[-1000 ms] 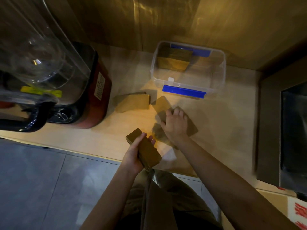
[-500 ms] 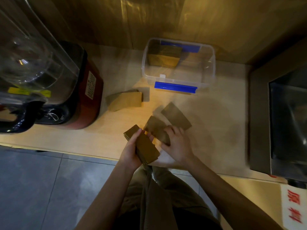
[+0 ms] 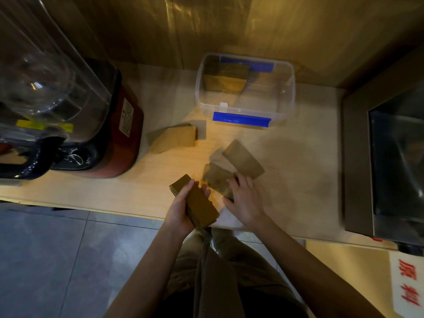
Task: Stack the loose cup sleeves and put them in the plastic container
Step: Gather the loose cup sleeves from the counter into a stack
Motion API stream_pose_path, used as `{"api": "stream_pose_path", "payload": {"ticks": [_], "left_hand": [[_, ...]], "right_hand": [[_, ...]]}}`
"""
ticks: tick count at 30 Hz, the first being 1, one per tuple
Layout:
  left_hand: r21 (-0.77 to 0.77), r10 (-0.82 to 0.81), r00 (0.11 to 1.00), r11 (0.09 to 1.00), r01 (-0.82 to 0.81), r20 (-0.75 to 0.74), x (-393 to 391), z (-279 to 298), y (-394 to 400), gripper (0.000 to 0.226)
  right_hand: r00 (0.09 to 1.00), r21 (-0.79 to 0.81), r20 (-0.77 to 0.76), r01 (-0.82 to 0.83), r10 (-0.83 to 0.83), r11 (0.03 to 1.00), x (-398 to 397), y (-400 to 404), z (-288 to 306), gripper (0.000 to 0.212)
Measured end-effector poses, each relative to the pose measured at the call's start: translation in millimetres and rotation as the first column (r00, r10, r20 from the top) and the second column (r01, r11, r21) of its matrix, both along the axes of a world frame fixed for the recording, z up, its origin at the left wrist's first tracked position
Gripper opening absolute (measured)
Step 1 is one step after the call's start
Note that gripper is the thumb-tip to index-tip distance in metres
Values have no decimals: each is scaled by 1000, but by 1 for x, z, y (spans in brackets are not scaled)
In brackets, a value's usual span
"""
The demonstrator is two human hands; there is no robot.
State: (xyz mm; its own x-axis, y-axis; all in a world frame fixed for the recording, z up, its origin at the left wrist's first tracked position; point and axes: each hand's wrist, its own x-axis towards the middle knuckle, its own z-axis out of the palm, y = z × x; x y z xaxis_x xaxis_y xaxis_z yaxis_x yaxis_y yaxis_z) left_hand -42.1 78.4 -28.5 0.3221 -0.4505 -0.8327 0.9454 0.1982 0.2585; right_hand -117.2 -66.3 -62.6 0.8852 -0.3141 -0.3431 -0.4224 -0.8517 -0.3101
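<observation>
Near the plastic container: left hand grip clamped on stack; right hand pinches loose sleeve; align edges before adding.

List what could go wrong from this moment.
1. The stack of sleeves sits in a loose one-handed grip of the left hand, past the counter edge; it may spill to the floor.
2. The right hand drags a sleeve toward that edge; it may slide off.
</observation>
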Motion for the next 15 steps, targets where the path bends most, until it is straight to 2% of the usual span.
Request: {"api": "stream_pose_path", "payload": {"ticks": [5,11,13,15], "left_hand": [[14,-10,1000,1000,10,-1,-1,2,1,36],[20,-7,1000,1000,7,-5,-1,2,1,35],[23,-2,1000,1000,2,-9,0,1,0,35],[19,4,1000,1000,-4,-15,1,2,-1,36]], "right_hand": [[1000,-27,-2,19,-19,999,3,1,-1,53],[996,20,-48,81,-80,997,10,0,0,57],[986,99,-27,166,-164,981,11,-1,4,58],[934,277,10,342,-358,898,12,0,13,58]]}}
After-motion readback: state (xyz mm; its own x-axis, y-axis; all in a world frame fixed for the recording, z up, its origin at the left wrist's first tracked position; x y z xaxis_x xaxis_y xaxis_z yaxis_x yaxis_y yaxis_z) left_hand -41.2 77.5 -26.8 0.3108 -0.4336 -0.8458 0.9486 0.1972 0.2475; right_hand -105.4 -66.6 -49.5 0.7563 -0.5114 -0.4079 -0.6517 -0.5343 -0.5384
